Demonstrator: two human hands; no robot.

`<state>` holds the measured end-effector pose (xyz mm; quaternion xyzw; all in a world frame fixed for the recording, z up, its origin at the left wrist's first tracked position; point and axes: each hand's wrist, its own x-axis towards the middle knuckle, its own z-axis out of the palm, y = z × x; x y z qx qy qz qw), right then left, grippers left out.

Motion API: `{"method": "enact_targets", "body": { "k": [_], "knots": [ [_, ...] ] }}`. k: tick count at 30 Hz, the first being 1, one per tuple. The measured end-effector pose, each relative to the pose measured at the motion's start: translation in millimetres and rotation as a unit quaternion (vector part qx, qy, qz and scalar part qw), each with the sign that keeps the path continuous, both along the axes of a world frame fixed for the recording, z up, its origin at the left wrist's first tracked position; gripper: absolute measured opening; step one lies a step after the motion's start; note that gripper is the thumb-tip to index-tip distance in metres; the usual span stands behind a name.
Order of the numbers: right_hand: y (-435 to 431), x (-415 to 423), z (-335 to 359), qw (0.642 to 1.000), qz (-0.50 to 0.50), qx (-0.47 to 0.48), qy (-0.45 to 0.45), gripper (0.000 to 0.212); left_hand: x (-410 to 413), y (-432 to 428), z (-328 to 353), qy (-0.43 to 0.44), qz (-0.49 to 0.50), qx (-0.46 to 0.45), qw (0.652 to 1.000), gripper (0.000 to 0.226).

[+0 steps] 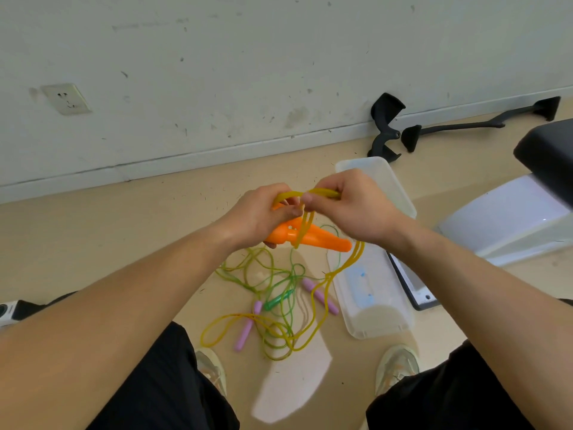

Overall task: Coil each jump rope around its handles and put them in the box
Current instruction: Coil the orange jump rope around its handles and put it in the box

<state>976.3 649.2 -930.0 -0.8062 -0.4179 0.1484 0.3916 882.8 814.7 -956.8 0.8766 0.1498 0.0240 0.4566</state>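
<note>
Closest in, black shorts [155, 383] covered both thighs, and a pair of pale shoes [398, 364] stood on the tan floor [108, 243]. Between the feet lay a tangle: a thin green rope [263, 271] with a green handle [277, 301], and two purple handles [321, 295], one on each side of it. The slack of a yellow rope [310, 333] looped through the heap. Above this, the left hand [259, 212] gripped a pair of orange handles [313, 237] held side by side, with turns of the yellow rope crossing them. The right hand [353, 206] pinched a loop of that rope just beside the left. A clear plastic box [381, 321] lay on the floor just right of the tangle, under the right forearm. Farther off were black chair parts [386, 125] and a scuffed wall [279, 57] with a socket [66, 99].
</note>
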Motion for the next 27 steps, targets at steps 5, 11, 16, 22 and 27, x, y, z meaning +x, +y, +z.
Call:
{"method": "enact_targets", "body": {
  "k": [5, 11, 16, 22, 27],
  "knots": [
    [-3, 14, -2, 0.995, -0.051, 0.051, 0.073, 0.027, -4, -8, 8, -0.049, 0.032, -0.008, 0.998, 0.036],
    [3, 4, -2, 1.0, -0.015, 0.014, -0.004, 0.032, -1, -13, 4, -0.032, 0.118, 0.021, 0.992, 0.037],
    [6, -9, -3, 0.991, 0.03, -0.038, -0.126, 0.034, 1, -10, -5, -0.027, 0.117, 0.064, 0.991, 0.022],
    [2, 0, 5, 0.984, -0.017, 0.017, -0.176, 0.029, -2, -14, -13, -0.075, 0.046, 0.13, 0.988, 0.024],
    [-6, 23, 5, 0.988, -0.087, 0.011, -0.127, 0.028, -7, -25, -8, -0.097, -0.035, 0.134, 0.985, 0.028]
  ]
}}
